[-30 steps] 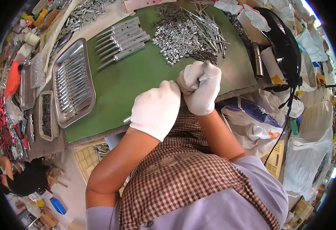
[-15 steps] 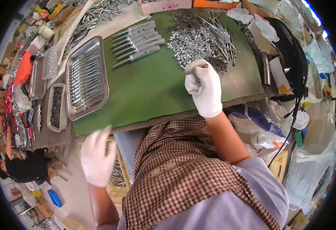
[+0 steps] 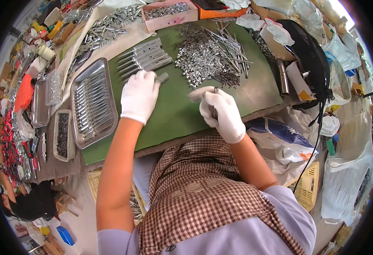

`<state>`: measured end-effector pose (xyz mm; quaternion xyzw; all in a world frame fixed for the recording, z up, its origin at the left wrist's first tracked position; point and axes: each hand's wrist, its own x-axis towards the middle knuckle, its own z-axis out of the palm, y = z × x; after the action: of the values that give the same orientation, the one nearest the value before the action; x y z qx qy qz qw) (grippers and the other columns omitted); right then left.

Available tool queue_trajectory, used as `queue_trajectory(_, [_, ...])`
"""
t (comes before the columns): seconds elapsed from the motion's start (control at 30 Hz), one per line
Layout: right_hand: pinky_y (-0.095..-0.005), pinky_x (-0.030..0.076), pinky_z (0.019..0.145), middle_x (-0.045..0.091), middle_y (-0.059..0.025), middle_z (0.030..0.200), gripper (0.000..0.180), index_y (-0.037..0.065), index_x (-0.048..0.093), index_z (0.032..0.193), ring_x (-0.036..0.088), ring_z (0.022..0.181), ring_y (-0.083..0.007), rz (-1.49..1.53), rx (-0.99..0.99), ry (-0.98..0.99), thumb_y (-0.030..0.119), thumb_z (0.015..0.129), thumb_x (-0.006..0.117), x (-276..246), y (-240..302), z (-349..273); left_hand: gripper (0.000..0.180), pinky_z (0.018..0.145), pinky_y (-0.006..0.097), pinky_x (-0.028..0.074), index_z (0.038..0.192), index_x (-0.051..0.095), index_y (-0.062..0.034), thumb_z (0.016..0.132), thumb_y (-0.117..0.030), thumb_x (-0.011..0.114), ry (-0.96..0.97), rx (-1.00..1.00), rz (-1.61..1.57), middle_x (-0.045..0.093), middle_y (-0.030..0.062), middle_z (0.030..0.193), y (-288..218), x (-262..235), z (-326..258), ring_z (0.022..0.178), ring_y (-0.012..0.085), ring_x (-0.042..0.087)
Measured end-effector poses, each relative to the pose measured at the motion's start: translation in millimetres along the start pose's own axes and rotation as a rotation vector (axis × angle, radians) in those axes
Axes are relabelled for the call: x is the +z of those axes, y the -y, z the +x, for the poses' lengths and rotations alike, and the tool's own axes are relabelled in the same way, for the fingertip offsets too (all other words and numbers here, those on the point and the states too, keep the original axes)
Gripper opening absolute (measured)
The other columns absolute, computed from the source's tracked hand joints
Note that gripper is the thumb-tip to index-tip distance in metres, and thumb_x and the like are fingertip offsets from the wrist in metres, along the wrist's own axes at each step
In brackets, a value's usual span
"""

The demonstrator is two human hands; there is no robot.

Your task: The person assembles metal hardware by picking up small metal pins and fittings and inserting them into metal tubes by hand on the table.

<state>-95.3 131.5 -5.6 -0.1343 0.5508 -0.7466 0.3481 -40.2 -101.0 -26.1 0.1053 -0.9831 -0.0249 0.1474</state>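
Observation:
My left hand (image 3: 139, 97), in a white glove, is over the near end of a row of silver metal tubes with slim shafts (image 3: 146, 55). Its fingers are closed around one such tube (image 3: 163, 77), whose blurred end sticks out on the right. My right hand (image 3: 224, 111), gloved too, is above the green mat (image 3: 173, 114). Its fingers wrap a slim dark metal rod (image 3: 216, 90), held roughly upright, while the index finger reaches out left. Beyond this hand lies a heap of small shiny metal fittings (image 3: 199, 61), with dark screws (image 3: 228, 79) at its near edge.
A steel tray (image 3: 116, 111) of lined-up metal rods stands on the left, beside a narrow box (image 3: 69, 153) of small dark parts. Long thin rods (image 3: 233, 51) lie behind the heap. A pink box (image 3: 173, 18) stands at the back; a metal cylinder (image 3: 283, 78) lies at right.
My left hand has come up from below the table edge to the tubes and closed on one. My right hand has moved nearer, its index finger now stretched out. The view has shifted slightly.

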Motion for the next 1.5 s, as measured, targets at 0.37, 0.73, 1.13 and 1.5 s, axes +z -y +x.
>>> queue_trajectory(0.37, [-0.0221, 0.034, 0.043, 0.056, 0.0015, 0.064, 0.035, -0.003, 0.065, 0.114, 0.046, 0.046, -0.0041, -0.223, 0.106, 0.007, 0.027, 0.101, 0.052, 0.1, 6.4, -3.5, 0.028, 0.075, 0.041, 0.052, 0.116, 0.059, -0.0101, 0.092, -0.023, 0.062, 0.255, 0.267, -0.169, 0.059, 0.0125, 0.098, -69.1, -69.0, -38.6, 0.090, 0.0317, 0.064])
queue_trajectory(0.73, [-0.0278, 0.050, 0.067, 0.069, -0.0067, 0.075, 0.023, 0.000, 0.068, 0.097, 0.061, 0.067, -0.0116, -0.692, 0.034, 0.052, 0.021, 0.094, 0.060, -11.7, 8.9, -8.2, 0.031, 0.065, 0.034, 0.050, 0.116, 0.069, -0.0186, 0.085, -0.017, 0.069, 0.173, 0.079, -0.442, 0.063, 0.0047, 0.081, -56.5, -50.8, -66.4, 0.072, 0.0240, 0.063])
queue_trajectory(1.13, [-0.0406, 0.053, 0.072, 0.069, -0.0182, 0.088, 0.022, 0.005, 0.067, 0.095, 0.067, 0.082, -0.0374, -1.155, -0.468, -0.028, 0.025, 0.094, 0.059, -28.4, 34.7, 28.1, 0.020, 0.059, 0.036, 0.049, 0.104, 0.070, -0.0219, 0.086, -0.017, 0.065, 0.099, 0.051, -0.340, 0.060, 0.0050, 0.078, -67.3, -48.0, -68.0, 0.067, 0.0249, 0.063])
queue_trajectory(1.5, [-0.0469, 0.055, 0.087, 0.070, -0.0209, 0.111, 0.036, 0.009, 0.073, 0.109, 0.069, 0.101, -0.0371, -1.426, -0.169, -0.615, 0.034, 0.087, 0.062, -77.2, 67.1, 276.3, 0.020, 0.056, 0.039, 0.049, 0.105, 0.066, -0.0255, 0.087, -0.017, 0.064, 0.185, 0.007, -0.231, 0.055, 0.0057, 0.083, -80.1, -44.3, -67.2, 0.063, 0.0254, 0.060])
